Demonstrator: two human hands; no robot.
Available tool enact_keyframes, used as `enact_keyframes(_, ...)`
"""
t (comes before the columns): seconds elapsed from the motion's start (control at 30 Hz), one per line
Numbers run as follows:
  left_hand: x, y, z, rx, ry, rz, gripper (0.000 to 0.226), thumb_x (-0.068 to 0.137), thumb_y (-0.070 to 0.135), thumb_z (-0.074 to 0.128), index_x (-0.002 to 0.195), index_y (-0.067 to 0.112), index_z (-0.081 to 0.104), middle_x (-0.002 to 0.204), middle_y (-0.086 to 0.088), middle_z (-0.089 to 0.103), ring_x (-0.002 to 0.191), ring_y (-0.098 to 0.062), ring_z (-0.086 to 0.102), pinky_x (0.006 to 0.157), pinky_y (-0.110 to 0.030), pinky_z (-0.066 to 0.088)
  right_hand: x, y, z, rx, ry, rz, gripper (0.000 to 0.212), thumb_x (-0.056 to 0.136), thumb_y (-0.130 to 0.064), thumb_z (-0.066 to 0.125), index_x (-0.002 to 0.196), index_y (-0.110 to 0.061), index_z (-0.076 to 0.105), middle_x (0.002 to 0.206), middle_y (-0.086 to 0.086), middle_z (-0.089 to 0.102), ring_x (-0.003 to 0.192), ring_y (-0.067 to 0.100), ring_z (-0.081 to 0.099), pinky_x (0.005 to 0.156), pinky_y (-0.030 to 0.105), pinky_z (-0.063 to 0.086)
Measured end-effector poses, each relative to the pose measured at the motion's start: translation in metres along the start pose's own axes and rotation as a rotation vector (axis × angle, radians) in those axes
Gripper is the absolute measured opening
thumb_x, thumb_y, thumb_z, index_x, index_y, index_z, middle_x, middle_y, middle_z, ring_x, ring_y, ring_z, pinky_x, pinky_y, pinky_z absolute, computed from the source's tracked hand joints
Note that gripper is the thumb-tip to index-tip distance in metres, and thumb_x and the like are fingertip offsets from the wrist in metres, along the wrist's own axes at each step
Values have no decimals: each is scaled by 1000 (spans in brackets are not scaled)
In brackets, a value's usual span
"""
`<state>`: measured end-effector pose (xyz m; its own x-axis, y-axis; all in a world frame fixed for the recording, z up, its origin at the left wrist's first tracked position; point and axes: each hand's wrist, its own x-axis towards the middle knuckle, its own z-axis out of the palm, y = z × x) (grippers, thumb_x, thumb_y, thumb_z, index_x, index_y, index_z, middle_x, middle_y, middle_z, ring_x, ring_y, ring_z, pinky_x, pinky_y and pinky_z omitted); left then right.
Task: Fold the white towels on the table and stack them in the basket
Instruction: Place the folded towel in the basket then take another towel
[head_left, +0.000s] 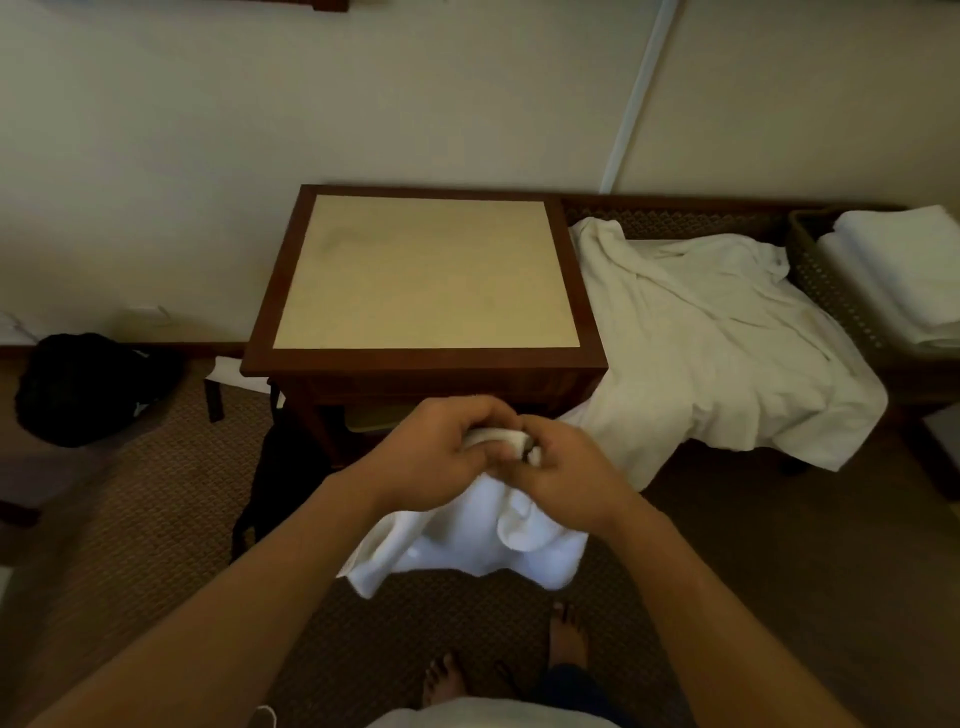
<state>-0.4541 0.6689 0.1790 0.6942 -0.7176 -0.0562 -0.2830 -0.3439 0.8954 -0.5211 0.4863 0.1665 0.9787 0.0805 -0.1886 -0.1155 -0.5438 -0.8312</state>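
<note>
Both hands, left hand (436, 457) and right hand (561, 467), grip pinching one towel (467, 540) edge before desk (426, 358); soft, limp, light: take corners.

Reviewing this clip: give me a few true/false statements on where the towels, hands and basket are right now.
1. Both hands grip one white towel. True: left hand and right hand bunch its top edge.
2. The held towel lies flat on the wooden cream-topped table. False: it hangs in front of the table.
3. The woven basket holds folded white towels. True.
4. The large crumpled white cloth is inside the basket. False: it is draped left of the basket.
</note>
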Motion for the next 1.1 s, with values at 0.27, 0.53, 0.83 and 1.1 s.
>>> enact_keyframes(0.27,-24,-54,24,-30,159,-153,54,87,15,76,127,43,53,121,22,57,97,-6,61,82,-30,55,-6,16,-1,21,67,7,11,89,-21,74,81,-26,70,74,0,65,71,19,62,64,35,47)
enact_keyframes(0.53,-52,-130,51,-66,129,-496,20,99,30,62,117,38,66,108,12,71,97,-4,66,89,-41,57,-16,4,-19,264,166,-43,20,74,-23,69,78,-3,71,78,20,65,77,36,60,66,34,46)
enact_keyframes(0.83,-46,-140,59,-316,652,-871,24,96,10,61,119,17,55,110,-4,63,97,-26,66,71,-36,54,-26,8,-41,223,205,-72,16,70,-15,64,61,-2,59,59,11,49,58,12,46,58,21,38)
enact_keyframes(1.1,-37,-154,47,-1051,569,-1327,30,91,14,54,120,9,57,112,-18,59,98,-37,60,77,-47,56,-31,20,-50,78,207,-8,22,69,-17,60,55,-7,45,55,3,37,56,14,36,57,35,31)
